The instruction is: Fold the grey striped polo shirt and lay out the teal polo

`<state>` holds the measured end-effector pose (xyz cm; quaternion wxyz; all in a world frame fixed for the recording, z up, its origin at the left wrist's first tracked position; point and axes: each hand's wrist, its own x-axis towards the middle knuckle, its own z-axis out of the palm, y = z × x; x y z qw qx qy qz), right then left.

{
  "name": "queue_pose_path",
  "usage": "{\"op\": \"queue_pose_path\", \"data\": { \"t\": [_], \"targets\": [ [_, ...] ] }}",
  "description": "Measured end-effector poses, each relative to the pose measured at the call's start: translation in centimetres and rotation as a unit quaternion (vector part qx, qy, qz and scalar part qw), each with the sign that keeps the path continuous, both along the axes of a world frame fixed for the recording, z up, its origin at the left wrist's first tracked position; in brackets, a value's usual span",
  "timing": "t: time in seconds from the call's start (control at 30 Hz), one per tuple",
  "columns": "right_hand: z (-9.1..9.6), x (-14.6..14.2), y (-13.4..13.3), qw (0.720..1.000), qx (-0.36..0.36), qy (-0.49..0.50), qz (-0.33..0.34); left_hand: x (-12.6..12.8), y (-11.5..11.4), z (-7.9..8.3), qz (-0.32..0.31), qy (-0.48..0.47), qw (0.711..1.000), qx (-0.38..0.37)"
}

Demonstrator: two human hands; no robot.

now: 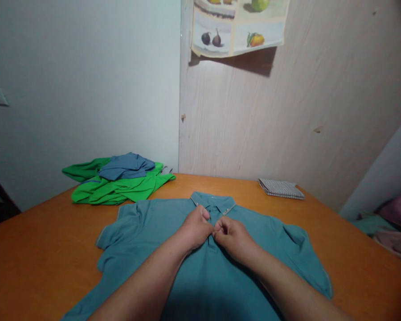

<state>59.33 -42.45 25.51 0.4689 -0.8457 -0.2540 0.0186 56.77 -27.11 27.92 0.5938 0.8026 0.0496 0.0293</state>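
A teal short-sleeved polo shirt (153,236) lies spread front side up on the table, its collar (225,204) at the far end. At the button placket just below the collar, my left hand (198,226) is closed, pinching the fabric. My right hand (233,235) pinches the same placket from the right, its thumb and fingertips pressed together close to the left thumb. The fingertips hide whichever button or buttonhole lies between them. Both sleeves stretch out to the sides, slightly wrinkled.
On the orange table (30,263), a heap of bright green clothing (120,189) with a blue-grey garment (128,166) on top sits at the back left. A folded striped cloth (280,189) lies at the back right. Walls rise behind, with a fruit poster (240,31).
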Motion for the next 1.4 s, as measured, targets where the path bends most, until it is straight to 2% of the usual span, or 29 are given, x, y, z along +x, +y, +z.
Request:
{"op": "queue_pose_path", "data": {
  "t": [0.1,0.3,0.47,0.8,1.0,1.1,1.23,1.4],
  "targets": [
    [0.2,0.0,0.0,1.000,0.012,0.016,-0.002,0.1,0.0,-0.1,0.017,0.001,1.000,-0.008],
    [0.5,0.0,0.0,0.997,0.059,0.054,0.021,0.3,0.1,-0.1,0.030,0.012,0.997,-0.076],
    [0.2,0.3,-0.2,0.994,0.083,0.067,0.037,0.4,0.1,0.2,0.041,0.026,0.997,-0.065],
    [0.6,0.4,-0.2,0.984,0.114,0.130,0.034,0.1,0.2,0.2,-0.012,0.005,0.998,-0.062],
    [0.6,0.7,-0.1,0.978,0.107,0.180,0.020,0.3,0.4,-0.5,-0.071,-0.059,0.994,0.063],
    [0.6,0.9,-0.2,0.978,0.099,0.184,0.027,0.2,0.7,-0.6,-0.089,-0.101,0.981,0.136],
    [0.9,1.1,-0.4,0.976,0.093,0.194,0.034,-0.1,1.0,-0.4,-0.109,-0.143,0.964,0.198],
    [0.6,0.9,-0.2,0.978,0.099,0.179,0.027,-0.5,1.2,-0.3,-0.123,-0.126,0.947,0.270]
  ]
}}
